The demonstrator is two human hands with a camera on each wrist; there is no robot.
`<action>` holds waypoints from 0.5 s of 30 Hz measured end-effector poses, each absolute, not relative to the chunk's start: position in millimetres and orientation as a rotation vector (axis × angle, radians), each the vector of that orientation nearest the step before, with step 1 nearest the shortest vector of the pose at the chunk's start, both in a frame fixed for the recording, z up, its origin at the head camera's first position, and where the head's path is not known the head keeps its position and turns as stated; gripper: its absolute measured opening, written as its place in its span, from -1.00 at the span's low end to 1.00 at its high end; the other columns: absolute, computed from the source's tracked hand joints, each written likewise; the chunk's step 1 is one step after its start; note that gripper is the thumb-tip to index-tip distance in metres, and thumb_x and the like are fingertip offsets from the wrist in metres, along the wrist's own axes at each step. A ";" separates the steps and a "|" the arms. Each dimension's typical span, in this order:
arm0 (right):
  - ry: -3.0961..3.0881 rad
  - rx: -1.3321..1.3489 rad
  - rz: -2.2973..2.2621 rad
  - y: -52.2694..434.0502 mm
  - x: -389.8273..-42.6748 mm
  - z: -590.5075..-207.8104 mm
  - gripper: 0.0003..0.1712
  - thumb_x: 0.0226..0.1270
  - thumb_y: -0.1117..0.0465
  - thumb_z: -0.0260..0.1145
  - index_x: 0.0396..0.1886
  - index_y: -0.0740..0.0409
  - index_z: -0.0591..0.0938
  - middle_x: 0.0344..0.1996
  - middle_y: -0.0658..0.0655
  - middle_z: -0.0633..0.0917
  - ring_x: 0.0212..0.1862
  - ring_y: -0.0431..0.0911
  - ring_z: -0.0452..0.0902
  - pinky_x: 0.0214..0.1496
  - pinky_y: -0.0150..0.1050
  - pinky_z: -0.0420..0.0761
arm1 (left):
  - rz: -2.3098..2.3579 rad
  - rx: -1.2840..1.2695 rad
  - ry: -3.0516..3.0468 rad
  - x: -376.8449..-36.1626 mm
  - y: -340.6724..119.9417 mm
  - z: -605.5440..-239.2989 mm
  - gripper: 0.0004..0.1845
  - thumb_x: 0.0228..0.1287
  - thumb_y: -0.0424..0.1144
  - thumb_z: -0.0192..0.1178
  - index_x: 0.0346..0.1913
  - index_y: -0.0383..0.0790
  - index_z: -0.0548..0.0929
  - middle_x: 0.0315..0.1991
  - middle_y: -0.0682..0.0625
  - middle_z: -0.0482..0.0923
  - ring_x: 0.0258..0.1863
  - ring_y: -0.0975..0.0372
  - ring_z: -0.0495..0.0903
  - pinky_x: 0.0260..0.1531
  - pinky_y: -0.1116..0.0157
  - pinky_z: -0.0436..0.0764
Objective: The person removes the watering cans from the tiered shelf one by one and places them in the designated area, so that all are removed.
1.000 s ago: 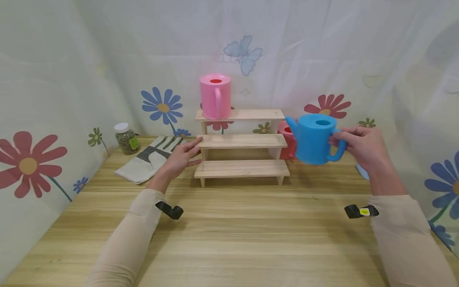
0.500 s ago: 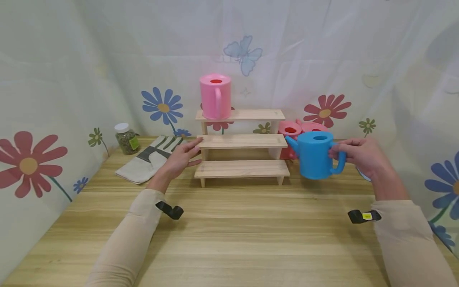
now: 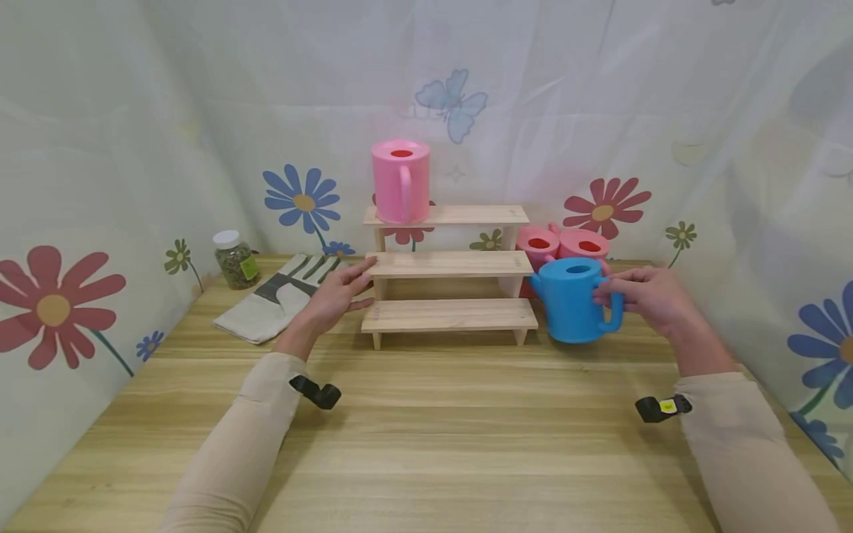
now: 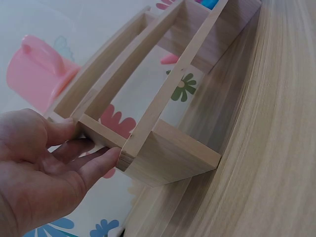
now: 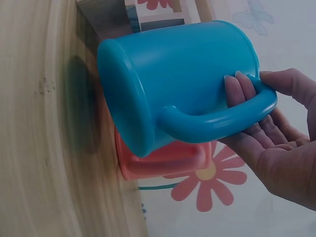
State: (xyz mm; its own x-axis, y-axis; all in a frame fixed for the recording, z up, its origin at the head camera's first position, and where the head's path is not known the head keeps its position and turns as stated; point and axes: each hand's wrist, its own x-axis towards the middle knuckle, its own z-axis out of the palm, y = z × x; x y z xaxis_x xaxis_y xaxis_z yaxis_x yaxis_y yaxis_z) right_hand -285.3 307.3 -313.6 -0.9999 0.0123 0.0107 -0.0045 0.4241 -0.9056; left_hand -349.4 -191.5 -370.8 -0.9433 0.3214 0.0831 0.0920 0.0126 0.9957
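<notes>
My right hand (image 3: 643,295) grips the handle of a blue watering can (image 3: 569,305), fingers curled through the loop (image 5: 240,88). The can (image 5: 182,84) is upright, right of the wooden step shelf (image 3: 449,263), at or just above the table; I cannot tell if it touches. My left hand (image 3: 331,295) rests with straight fingers (image 4: 94,165) against the shelf's left end (image 4: 163,153), thumb by the middle step. A pink watering can (image 3: 400,181) stands on the top step and also appears in the left wrist view (image 4: 34,74).
Two red-pink watering cans (image 3: 538,244) (image 3: 588,244) stand behind the blue one; one shows under it (image 5: 163,160). A grey-and-white glove (image 3: 276,296) and a lidded jar (image 3: 233,257) lie at the back left. Flowered curtain walls enclose the wooden table (image 3: 426,444).
My right hand has lowered the blue watering can from mid-air to table level and brought it a little left, closer to the shelf. The left hand has stayed on the shelf's end.
</notes>
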 end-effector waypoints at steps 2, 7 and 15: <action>-2.635 -0.007 1.694 305.7 -286.7 -316.1 -0.32 0.07 -0.10 0.35 0.01 0.36 0.53 -0.26 0.14 0.68 -0.18 -0.02 0.61 0.01 -0.06 0.48 | 2.046 0.438 2.120 -350.0 -191.5 -371.8 -0.53 0.42 -0.27 -0.20 0.36 -0.01 0.21 0.39 0.04 -0.09 0.30 0.04 0.07 0.11 -0.03 0.31; -2.640 0.022 1.727 302.8 -287.9 -320.0 -0.39 0.17 -0.04 0.29 0.03 0.36 0.51 -0.22 0.16 0.67 -0.15 -0.01 0.60 0.00 -0.10 0.48 | 2.033 0.474 2.104 -344.1 -190.4 -365.4 -0.52 0.43 -0.29 -0.21 0.38 -0.06 0.16 0.40 0.01 -0.14 0.31 0.02 0.02 0.12 -0.04 0.29; -2.640 0.092 1.845 305.2 -289.7 -323.5 -0.40 0.21 0.04 0.27 0.03 0.46 0.45 -0.22 0.19 0.67 -0.13 0.03 0.58 -0.02 -0.15 0.49 | 2.003 0.470 2.097 -335.2 -188.1 -355.7 -0.51 0.44 -0.32 -0.24 0.39 -0.12 0.09 0.41 -0.02 -0.18 0.31 0.02 0.00 0.13 -0.01 0.29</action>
State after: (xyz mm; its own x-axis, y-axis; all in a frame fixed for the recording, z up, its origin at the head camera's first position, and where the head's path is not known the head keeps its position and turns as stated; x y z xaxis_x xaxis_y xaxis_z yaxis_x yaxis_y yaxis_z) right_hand -289.7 305.2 -323.5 -0.9951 -0.0926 -0.0333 -0.0005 0.3434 -0.9392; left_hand -335.2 -188.1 -355.7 -0.9286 0.3642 0.0715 0.0880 0.0290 0.9957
